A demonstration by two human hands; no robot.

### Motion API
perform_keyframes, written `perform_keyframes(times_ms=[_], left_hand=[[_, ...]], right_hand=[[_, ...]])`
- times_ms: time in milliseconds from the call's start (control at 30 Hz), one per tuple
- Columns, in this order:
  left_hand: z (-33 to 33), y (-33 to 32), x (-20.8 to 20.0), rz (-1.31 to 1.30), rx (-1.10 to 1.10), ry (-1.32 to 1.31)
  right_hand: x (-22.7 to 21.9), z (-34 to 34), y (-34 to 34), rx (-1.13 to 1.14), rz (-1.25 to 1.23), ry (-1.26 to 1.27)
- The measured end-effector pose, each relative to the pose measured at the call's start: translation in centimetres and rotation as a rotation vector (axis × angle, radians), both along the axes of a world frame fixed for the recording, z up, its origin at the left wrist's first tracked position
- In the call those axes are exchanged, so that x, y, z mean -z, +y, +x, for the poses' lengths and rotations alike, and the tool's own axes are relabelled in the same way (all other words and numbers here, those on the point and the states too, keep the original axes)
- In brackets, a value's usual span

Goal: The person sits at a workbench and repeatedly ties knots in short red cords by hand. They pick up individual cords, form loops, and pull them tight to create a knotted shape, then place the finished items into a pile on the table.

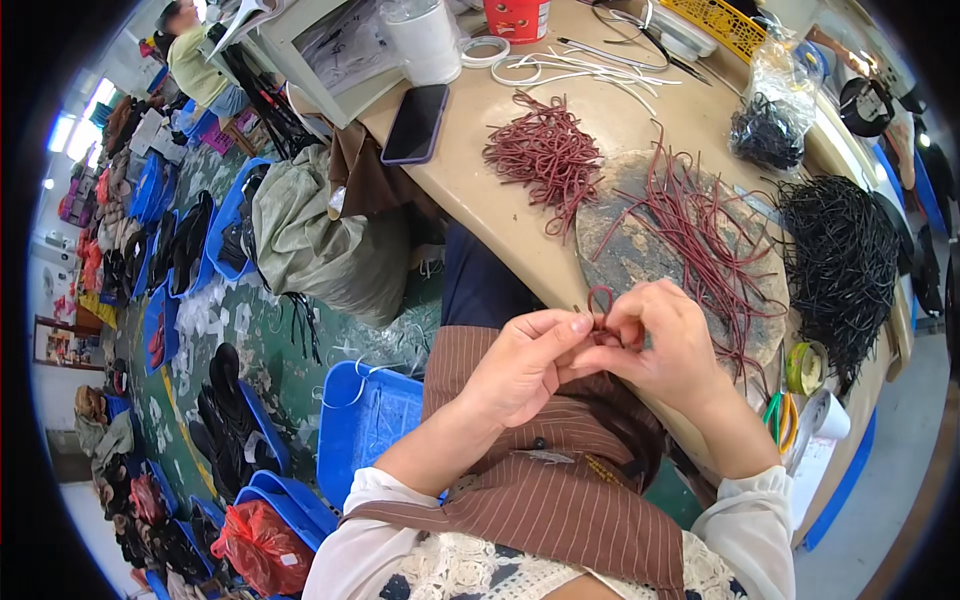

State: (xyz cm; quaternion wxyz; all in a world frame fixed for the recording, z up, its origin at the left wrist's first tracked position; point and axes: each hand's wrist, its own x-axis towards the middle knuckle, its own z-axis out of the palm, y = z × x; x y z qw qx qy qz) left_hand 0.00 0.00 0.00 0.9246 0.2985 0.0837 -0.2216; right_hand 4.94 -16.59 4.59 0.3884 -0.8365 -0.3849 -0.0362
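Above my lap, close to the table edge, both hands meet around a dark red cord (599,293). A small loop of it rises between the fingertips. My left hand (528,362) pinches the cord with thumb and forefinger, and my right hand (662,338) has its fingers curled round it from the other side. The rest of this cord is hidden by my fingers. Beyond my right hand, loose dark red cords (690,220) lie spread on a worn round board (625,245). A tangled pile of similar cords (545,150) lies left of the board.
A heap of black cords (838,265) sits right of the board, near a tape roll (803,368). A phone (415,124), a white spool (425,45) and a red tub (517,18) stand farther back. Left are a stuffed sack (325,230) and a blue bin (370,415).
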Motion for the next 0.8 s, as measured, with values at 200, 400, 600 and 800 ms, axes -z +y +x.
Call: perform_keyframes(times_ms=[200, 400, 600, 800], left_hand=[[0.8, -1.0, -0.8, 0.294, -0.153, -0.045], [1.0, -1.8, -1.1, 0.454, -0.286, -0.249], [1.2, -2.3, -1.3, 0.544, -0.359, -0.404], [2.0, -2.8, 0.3, 0.479, -0.496, -0.462]], right_hand=[[1.3, -0.8, -0.9, 0.142, 0.176, 0.129], [0.8, -1.4, -1.1, 0.156, 0.312, 0.595], [1.3, -1.4, -1.7, 0.041, 0.605, 1.123], [2.2, -1.6, -1.4, 0.046, 0.788, 1.199]])
